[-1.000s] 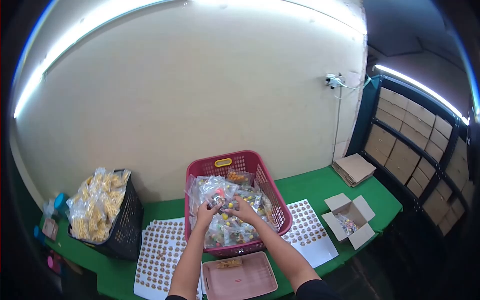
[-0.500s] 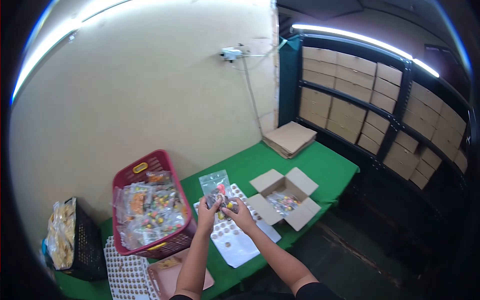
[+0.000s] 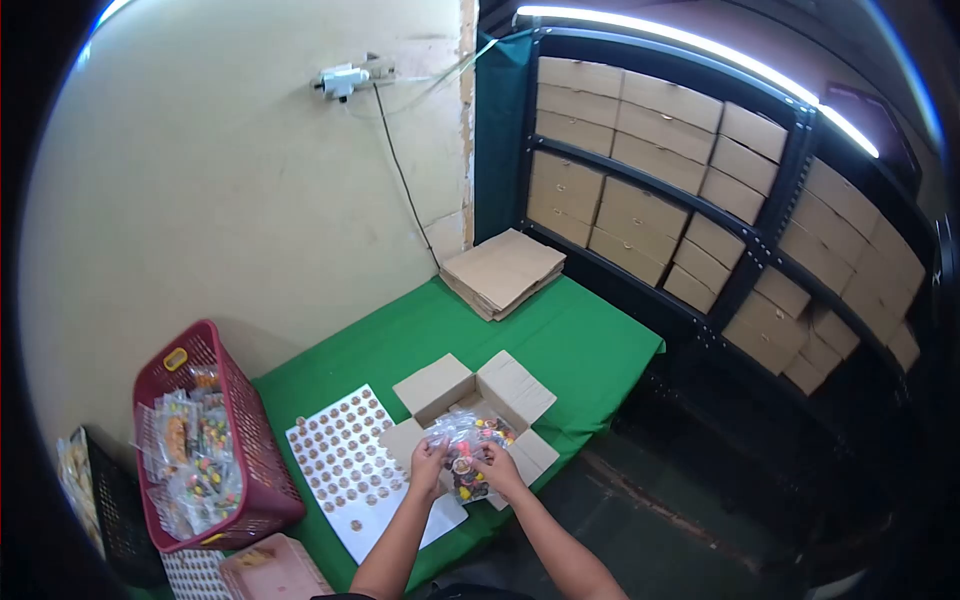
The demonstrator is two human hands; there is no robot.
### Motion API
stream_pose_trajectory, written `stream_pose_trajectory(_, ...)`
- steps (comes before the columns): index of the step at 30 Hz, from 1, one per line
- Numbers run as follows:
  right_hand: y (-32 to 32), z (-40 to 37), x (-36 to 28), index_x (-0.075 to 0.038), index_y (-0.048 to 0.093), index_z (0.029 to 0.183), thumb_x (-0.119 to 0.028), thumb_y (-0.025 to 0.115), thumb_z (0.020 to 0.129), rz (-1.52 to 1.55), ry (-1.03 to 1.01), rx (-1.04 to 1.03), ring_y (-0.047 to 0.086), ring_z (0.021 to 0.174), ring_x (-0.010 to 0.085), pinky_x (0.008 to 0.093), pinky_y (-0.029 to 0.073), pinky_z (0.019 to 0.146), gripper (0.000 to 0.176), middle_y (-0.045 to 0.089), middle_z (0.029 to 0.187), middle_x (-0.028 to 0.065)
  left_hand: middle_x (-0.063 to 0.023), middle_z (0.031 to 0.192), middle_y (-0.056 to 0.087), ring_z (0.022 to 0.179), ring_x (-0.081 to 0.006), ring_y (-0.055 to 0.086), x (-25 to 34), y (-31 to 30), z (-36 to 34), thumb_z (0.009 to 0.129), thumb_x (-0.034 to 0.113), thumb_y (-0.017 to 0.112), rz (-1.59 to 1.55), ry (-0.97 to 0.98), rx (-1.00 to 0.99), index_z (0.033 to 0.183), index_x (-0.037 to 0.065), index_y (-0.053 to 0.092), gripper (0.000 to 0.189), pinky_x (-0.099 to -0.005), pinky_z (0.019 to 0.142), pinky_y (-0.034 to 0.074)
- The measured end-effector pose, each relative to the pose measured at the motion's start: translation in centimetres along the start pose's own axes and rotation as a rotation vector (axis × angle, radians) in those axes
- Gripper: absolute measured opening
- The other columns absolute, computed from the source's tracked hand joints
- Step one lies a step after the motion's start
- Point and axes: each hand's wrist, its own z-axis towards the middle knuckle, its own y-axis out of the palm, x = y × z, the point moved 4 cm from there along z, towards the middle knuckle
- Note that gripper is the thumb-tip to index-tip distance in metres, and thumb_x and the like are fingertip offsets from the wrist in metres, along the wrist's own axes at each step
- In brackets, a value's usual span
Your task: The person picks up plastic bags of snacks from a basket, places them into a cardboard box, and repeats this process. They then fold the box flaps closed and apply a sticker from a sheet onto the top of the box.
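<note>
My left hand [image 3: 428, 466] and my right hand [image 3: 497, 468] are both closed on a clear plastic bag [image 3: 468, 484] of colourful pieces, one at each side. Yellow, red and dark pieces show through the plastic, along with a round sticker between my fingers. The bag is over the near side of an open cardboard box [image 3: 521, 393] whose flaps are folded out. More clear plastic with bright contents shows inside the box, just beyond my fingers. Left of my hands lies a white sheet of round stickers [image 3: 345, 448], partly covered by my left forearm.
A maroon basket [image 3: 252, 440] full of similar bags stands at the left, beside a black crate [image 3: 118, 515]. A pink tray [image 3: 280, 575] and another sticker sheet [image 3: 195, 577] lie at the near left. Flattened cardboard [image 3: 505, 265] is stacked at the back; shelved boxes [image 3: 668, 105] stand behind.
My hands have carried the bag from above the sticker sheet rightward to the open box. The head view has turned right, so the table things appear further left.
</note>
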Motion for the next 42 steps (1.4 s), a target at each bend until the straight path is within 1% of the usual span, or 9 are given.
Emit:
stream_pose_trajectory(9, -4.1, 10.8, 0.1, 0.000, 0.061, 0.094, -0.009, 0.067, 0.082, 0.023, 0.053, -0.057, 0.061, 0.072, 0.0094, 0.0220, 0.049, 0.064, 0.016, 0.064, 0.082, 0.0025, -0.0050, 0.082, 0.066, 0.070, -0.0118, 0.061, -3.2, 4.3, 7.3, 0.082, 0.012, 0.067, 0.050, -0.040, 0.145, 0.093, 0.001, 0.063, 0.016, -0.0257, 0.066, 0.049)
stream_pose_trajectory(11, -4.5, 11.5, 0.1, 0.000, 0.062, 0.091, -0.007, 0.066, 0.082, 0.189, 0.228, -0.072, 0.060, 0.065, 0.0089, 0.0224, 0.049, 0.059, 0.013, 0.064, 0.079, 0.0031, -0.0064, 0.080, 0.066, 0.069, -0.0115, 0.061, -3.4, 5.1, 7.9, 0.082, 0.012, 0.067, 0.097, -0.090, 0.189, 0.089, 0.000, 0.065, 0.015, -0.0252, 0.064, 0.048)
stream_pose_trajectory(13, -5.2, 13.2, 1.7, 0.000, 0.062, 0.088, -0.008, 0.067, 0.081, 0.011, 0.137, -0.092, 0.059, 0.062, 0.0084, 0.0226, 0.048, 0.057, 0.011, 0.065, 0.077, 0.0032, -0.0068, 0.078, 0.067, 0.068, -0.0106, 0.060, -3.9, 4.3, 9.3, 0.082, 0.014, 0.067, 0.103, -0.021, 0.223, 0.089, -0.001, 0.068, 0.017, -0.0238, 0.062, 0.047)
stream_pose_trajectory(15, -5.6, 14.5, 2.2, 0.000, 0.063, 0.085, -0.008, 0.067, 0.081, -0.152, 0.044, -0.113, 0.058, 0.060, 0.0078, 0.0227, 0.047, 0.055, 0.010, 0.065, 0.074, 0.0033, -0.0057, 0.076, 0.067, 0.067, -0.0103, 0.060, -2.5, 4.0, 9.1, 0.084, 0.016, 0.064, 0.595, -0.005, 0.232, 0.091, -0.001, 0.068, 0.019, -0.0244, 0.062, 0.047)
stream_pose_trajectory(18, -5.8, 16.0, 1.3, 0.000, 0.065, 0.080, -0.012, 0.069, 0.079, -0.298, -0.027, -0.170, 0.056, 0.059, 0.0058, 0.0233, 0.045, 0.053, 0.012, 0.064, 0.068, 0.0039, -0.0052, 0.074, 0.067, 0.067, -0.0104, 0.060, -3.6, 2.0, 10.0, 0.085, 0.018, 0.061, 0.849, 0.082, 0.194, 0.093, 0.000, 0.069, 0.022, -0.0253, 0.063, 0.048)
stream_pose_trajectory(26, -4.5, 19.9, -0.2, 0.000, 0.064, 0.083, -0.011, 0.066, 0.082, -0.143, 0.040, -0.488, 0.055, 0.059, 0.0053, 0.0210, 0.042, 0.048, 0.011, 0.061, 0.067, 0.0018, -0.0046, 0.071, 0.067, 0.064, -0.0081, 0.058, -2.8, 4.5, 7.9, 0.080, 0.016, 0.068, 0.401, 0.200, 0.687, 0.082, -0.001, 0.068, 0.017, -0.0240, 0.060, 0.046)
stream_pose_trajectory(35, -4.6, 22.3, 1.7, 0.001, 0.066, 0.078, -0.022, 0.067, 0.080, -0.132, -0.027, -0.637, 0.055, 0.057, 0.0083, 0.0270, 0.044, 0.054, 0.023, 0.063, 0.063, 0.0068, -0.0041, 0.076, 0.067, 0.068, -0.0072, 0.057, -4.7, 4.8, 7.6, 0.087, 0.019, 0.061, 0.225, 0.214, 0.829, 0.087, 0.001, 0.068, 0.019, -0.0222, 0.062, 0.044)
stream_pose_trajectory(40, -5.2, 20.2, -2.1, 0.002, 0.064, 0.087, -0.019, 0.067, 0.082, -0.299, -0.137, -0.584, 0.059, 0.066, 0.0152, 0.0278, 0.047, 0.059, 0.022, 0.064, 0.077, 0.0064, -0.0033, 0.081, 0.067, 0.067, -0.0071, 0.056, -4.9, 5.7, 7.1, 0.089, 0.020, 0.059, 0.075, 0.149, 0.827, 0.093, 0.001, 0.067, 0.021, -0.0219, 0.061, 0.044)
stream_pose_trajectory(42, -5.6, 17.7, -5.3, -0.001, 0.059, 0.103, -0.026, 0.068, 0.078, -0.502, -0.716, -0.303, 0.061, 0.080, 0.0216, 0.0322, 0.048, 0.070, 0.037, 0.061, 0.093, 0.0134, -0.0043, 0.083, 0.067, 0.070, -0.0077, 0.057, -4.3, 6.2, 6.9, 0.091, 0.022, 0.056, 0.119, 0.147, 0.898, 0.094, 0.001, 0.067, 0.023, -0.0217, 0.061, 0.044)
